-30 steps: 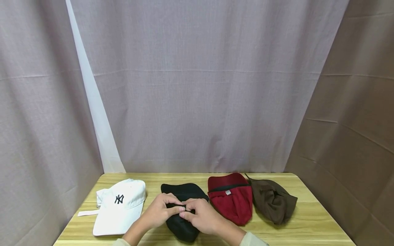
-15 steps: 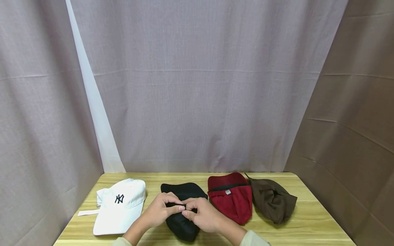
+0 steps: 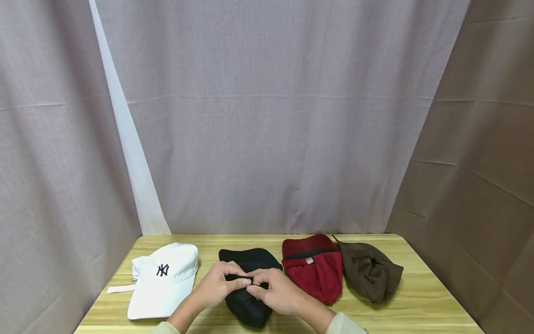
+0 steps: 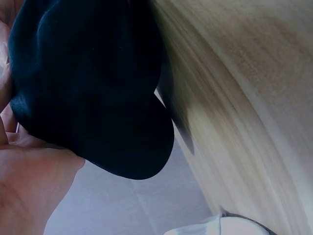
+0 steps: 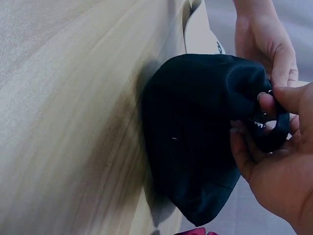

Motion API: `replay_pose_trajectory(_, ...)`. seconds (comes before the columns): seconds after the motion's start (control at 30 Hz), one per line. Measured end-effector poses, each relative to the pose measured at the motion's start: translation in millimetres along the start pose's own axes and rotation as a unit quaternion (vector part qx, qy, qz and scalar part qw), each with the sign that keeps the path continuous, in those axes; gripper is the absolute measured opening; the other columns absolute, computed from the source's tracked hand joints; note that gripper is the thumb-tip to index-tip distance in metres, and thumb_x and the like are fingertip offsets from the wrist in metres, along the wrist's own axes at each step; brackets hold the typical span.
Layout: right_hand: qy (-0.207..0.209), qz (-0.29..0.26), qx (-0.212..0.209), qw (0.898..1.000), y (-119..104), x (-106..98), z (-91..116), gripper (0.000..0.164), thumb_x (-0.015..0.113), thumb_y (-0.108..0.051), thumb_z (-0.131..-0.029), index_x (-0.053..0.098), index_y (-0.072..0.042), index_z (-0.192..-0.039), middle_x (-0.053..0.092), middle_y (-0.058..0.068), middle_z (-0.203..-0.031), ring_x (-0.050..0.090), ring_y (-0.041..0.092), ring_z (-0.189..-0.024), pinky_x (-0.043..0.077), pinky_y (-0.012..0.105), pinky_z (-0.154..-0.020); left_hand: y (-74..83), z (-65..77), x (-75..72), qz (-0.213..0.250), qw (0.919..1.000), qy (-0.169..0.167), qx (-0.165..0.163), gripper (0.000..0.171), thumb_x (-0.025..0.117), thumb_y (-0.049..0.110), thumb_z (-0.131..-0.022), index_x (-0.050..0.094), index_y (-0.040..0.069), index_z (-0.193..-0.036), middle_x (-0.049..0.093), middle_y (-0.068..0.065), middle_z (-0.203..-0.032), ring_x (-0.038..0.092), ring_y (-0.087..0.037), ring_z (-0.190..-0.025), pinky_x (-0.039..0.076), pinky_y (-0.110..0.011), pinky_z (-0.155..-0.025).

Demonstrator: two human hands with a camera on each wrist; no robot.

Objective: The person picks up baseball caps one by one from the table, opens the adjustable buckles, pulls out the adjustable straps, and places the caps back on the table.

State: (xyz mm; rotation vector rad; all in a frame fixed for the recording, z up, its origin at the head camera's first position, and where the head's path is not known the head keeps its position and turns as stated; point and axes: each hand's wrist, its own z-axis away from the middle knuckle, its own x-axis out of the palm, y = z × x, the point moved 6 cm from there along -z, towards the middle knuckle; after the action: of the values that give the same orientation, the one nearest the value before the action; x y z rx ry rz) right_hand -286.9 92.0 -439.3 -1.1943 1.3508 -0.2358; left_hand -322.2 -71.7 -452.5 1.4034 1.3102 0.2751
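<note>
Between both hands, a black cap (image 3: 249, 310) is held at mid-table with its brim toward the far edge. My left hand (image 3: 219, 285) pinches the cap's back strap, thumb and index finger meeting near the right hand's fingertips. From the other side, my right hand (image 3: 277, 293) pinches the same strap. In the right wrist view, the strap (image 5: 280, 129) forms a loop at the cap's opening, with fingers through and around it; its fastening is partly hidden. The left wrist view shows the cap's dark crown (image 4: 88, 83) beside the left palm (image 4: 34, 181).
A white cap (image 3: 160, 283) with a black logo lies at the left, its strap sticking out. To the right, a red cap (image 3: 319, 278) lies underside up, with a crumpled brown hat (image 3: 371, 273) touching it. Curtains (image 3: 267, 139) surround the wooden table (image 3: 425, 306).
The right thumb has shifted slightly up and to the right along the strap. Both hands and the black cap otherwise stay in place.
</note>
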Motion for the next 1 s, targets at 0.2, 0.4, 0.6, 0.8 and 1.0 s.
replay_pose_trajectory(0.2,0.009,0.039,0.012,0.999,-3,-1,-2,0.043,0.075,-0.036,-0.1,0.064,-0.017,-0.063,0.078,0.005,-0.128,0.07,0.013,-0.125,0.054,0.022,-0.096,5.7,-1.1,2.0,-0.016,0.9998,0.0,0.009,0.013,0.078,0.021,-0.096,0.087,0.017,-0.104,0.082,-0.001,-0.098,0.069,-0.001,-0.093,0.053,-0.023,-0.088)
replay_pose_trajectory(0.4,0.012,0.072,0.026,0.997,-6,-2,-3,0.044,0.078,-0.035,-0.098,0.066,-0.017,-0.06,0.079,0.007,-0.124,0.072,0.015,-0.124,0.056,0.024,-0.095,9.8,-0.6,4.6,-0.018,0.9998,-0.001,0.012,0.014,0.077,0.017,-0.094,0.086,0.016,-0.105,0.082,-0.001,-0.1,0.068,-0.002,-0.098,0.05,-0.024,-0.091)
replay_pose_trajectory(0.6,0.012,0.043,0.019,0.999,-7,-1,-3,0.044,0.078,-0.028,-0.098,0.065,-0.012,-0.06,0.079,0.003,-0.12,0.07,0.01,-0.118,0.054,0.022,-0.096,9.9,-0.8,4.7,-0.02,0.9996,0.001,0.018,0.012,0.078,0.019,-0.094,0.087,0.017,-0.102,0.082,-0.001,-0.097,0.067,0.0,-0.093,0.049,-0.024,-0.088)
replay_pose_trajectory(0.8,0.003,0.01,0.011,1.0,-8,0,-1,0.044,0.076,-0.024,-0.099,0.063,-0.009,-0.06,0.078,0.0,-0.116,0.068,0.005,-0.113,0.052,0.02,-0.093,10.0,-0.9,4.9,-0.013,0.9996,-0.001,0.025,0.011,0.078,0.02,-0.095,0.087,0.017,-0.101,0.081,-0.002,-0.094,0.067,0.001,-0.089,0.051,-0.023,-0.085)
replay_pose_trajectory(1.0,-0.004,0.0,0.003,1.0,-6,1,0,0.042,0.072,-0.022,-0.101,0.063,-0.01,-0.062,0.077,0.0,-0.123,0.067,0.005,-0.12,0.051,0.02,-0.1,10.6,-0.3,3.6,0.004,0.9994,-0.003,0.034,0.012,0.078,0.02,-0.096,0.086,0.013,-0.103,0.081,-0.005,-0.095,0.068,0.0,-0.091,0.053,-0.023,-0.086)
